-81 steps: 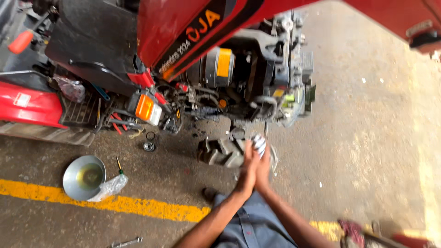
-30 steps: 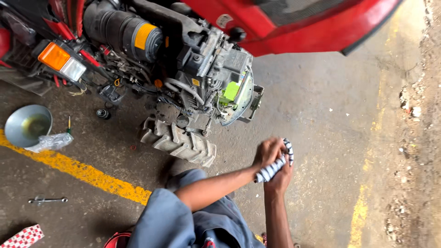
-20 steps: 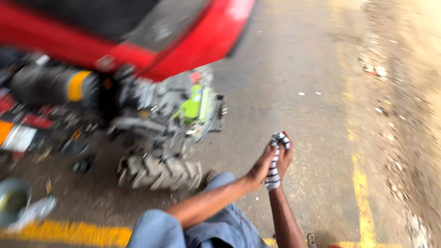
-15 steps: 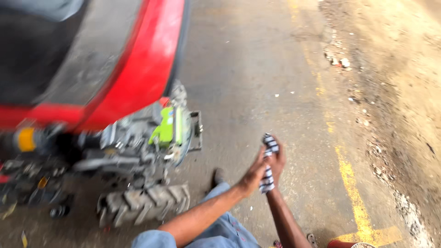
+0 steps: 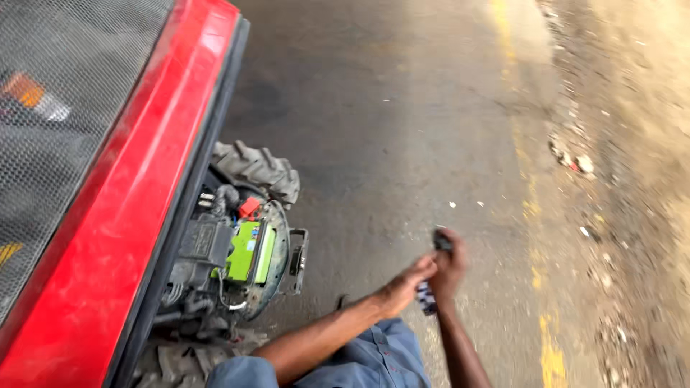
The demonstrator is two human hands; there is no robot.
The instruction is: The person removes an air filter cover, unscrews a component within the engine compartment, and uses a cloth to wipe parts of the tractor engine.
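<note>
Both my hands are joined in front of me over the concrete floor. My right hand (image 5: 450,267) is closed around a striped black-and-white cloth (image 5: 427,297), whose dark upper end pokes out above the fingers. My left hand (image 5: 407,286) presses against the same cloth from the left side. My blue trouser leg lies just below the forearms. A red tractor hood (image 5: 122,187) is raised at the left, with a green battery (image 5: 251,251) and engine parts exposed under it.
A lugged front tyre (image 5: 256,169) stands beyond the battery, and another tyre (image 5: 187,356) sits near my knee. A faded yellow line (image 5: 532,208) runs along the floor at the right, with dirt and small debris (image 5: 575,162) beyond it.
The view has swung up and right, so the hood now fills the left. My hands have stayed together, working the striped cloth between them; it now shows less.
</note>
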